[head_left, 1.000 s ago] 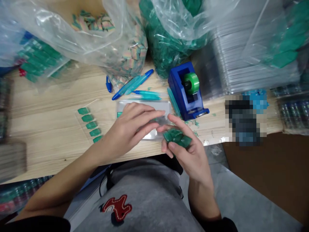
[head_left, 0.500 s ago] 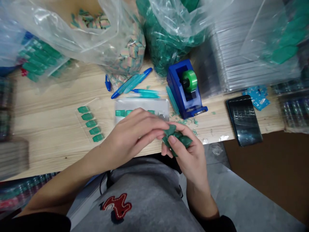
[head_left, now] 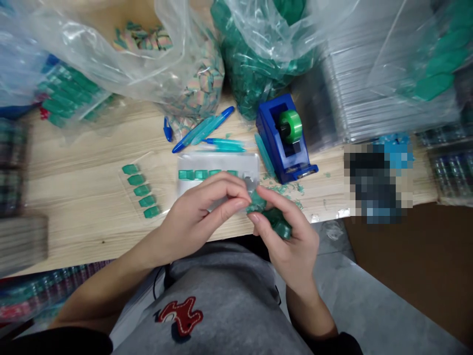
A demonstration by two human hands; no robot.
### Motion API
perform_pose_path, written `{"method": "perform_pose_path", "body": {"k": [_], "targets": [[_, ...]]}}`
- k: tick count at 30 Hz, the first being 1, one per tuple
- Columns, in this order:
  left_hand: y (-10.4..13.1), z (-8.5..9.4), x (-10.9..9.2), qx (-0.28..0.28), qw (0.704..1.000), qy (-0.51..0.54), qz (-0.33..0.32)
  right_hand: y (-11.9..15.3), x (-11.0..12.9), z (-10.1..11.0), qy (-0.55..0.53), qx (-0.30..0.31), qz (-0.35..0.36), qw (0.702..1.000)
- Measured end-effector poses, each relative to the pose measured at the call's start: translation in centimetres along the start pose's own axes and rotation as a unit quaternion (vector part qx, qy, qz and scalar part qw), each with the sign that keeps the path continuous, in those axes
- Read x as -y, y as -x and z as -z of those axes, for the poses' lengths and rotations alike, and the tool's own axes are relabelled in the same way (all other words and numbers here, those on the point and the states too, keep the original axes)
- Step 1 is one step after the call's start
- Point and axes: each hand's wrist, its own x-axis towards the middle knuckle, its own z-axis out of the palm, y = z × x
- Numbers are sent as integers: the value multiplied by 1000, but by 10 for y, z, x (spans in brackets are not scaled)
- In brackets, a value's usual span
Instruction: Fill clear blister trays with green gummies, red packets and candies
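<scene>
Several dark green pieces [head_left: 281, 228] lie in my right hand [head_left: 291, 236], whose fingers curl round them. Thumb and forefinger of that hand are near a lighter green piece [head_left: 257, 201]. My left hand [head_left: 207, 212] pinches at this piece's left edge, thumb and fingertips together. Behind the hands is a clear tray [head_left: 185, 159] with a row of green pieces [head_left: 201, 174], partly hidden by my left fingers. To the left, a clear strip [head_left: 129, 190] bears several green pieces [head_left: 142, 190] in a slanting column.
Blue pens [head_left: 203, 129] and a blue tape dispenser [head_left: 284, 138] stand beyond the tray. Plastic bags of striped pieces [head_left: 199, 88] and green pieces [head_left: 251, 74] line the back. Clear boxes [head_left: 369, 98] are stacked at the right, near a blurred dark object [head_left: 373, 182].
My left fingers have drawn back slightly and closed into a pinch. My right thumb and forefinger have moved off the dark pieces, which sit deeper in the palm. The view has shifted slightly.
</scene>
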Motion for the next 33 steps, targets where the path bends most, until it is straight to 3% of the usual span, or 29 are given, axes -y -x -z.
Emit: {"method": "perform_pose_path", "body": {"k": [3, 8, 11, 13, 15, 17, 19, 22, 24, 29, 33], "targets": [[2, -4, 0, -18, 1000, -1, 15, -1, -2, 0, 27, -15, 16, 999], [4, -9, 0, -29, 995, -93, -36, -2, -4, 2, 112, -15, 96, 989], [4, -10, 1, -56, 992, -107, -39, -1, -6, 5, 167, -16, 104, 980], [4, -11, 1, -82, 991, -106, -24, 0, -9, 11, 181, -29, 82, 980], [5, -16, 1, -97, 987, -127, -28, -1, -12, 19, 174, -82, 41, 980], [6, -27, 2, -90, 980, -162, -68, -3, -14, 29, 136, -153, -13, 979], [4, -42, 2, -90, 968, -205, -110, -7, -13, 37, 62, -172, -60, 981], [-1, -58, 3, -113, 948, -272, -123, -13, -8, 43, -58, -75, -113, 989], [-3, -60, 2, -116, 950, -269, -105, -15, -3, 42, -104, -15, -132, 986], [-1, -41, -5, -138, 982, -96, -83, -14, 2, 32, -149, 1, -138, 979], [3, -34, -6, -144, 976, -109, -123, -13, 1, 26, -163, 30, -147, 975]]}}
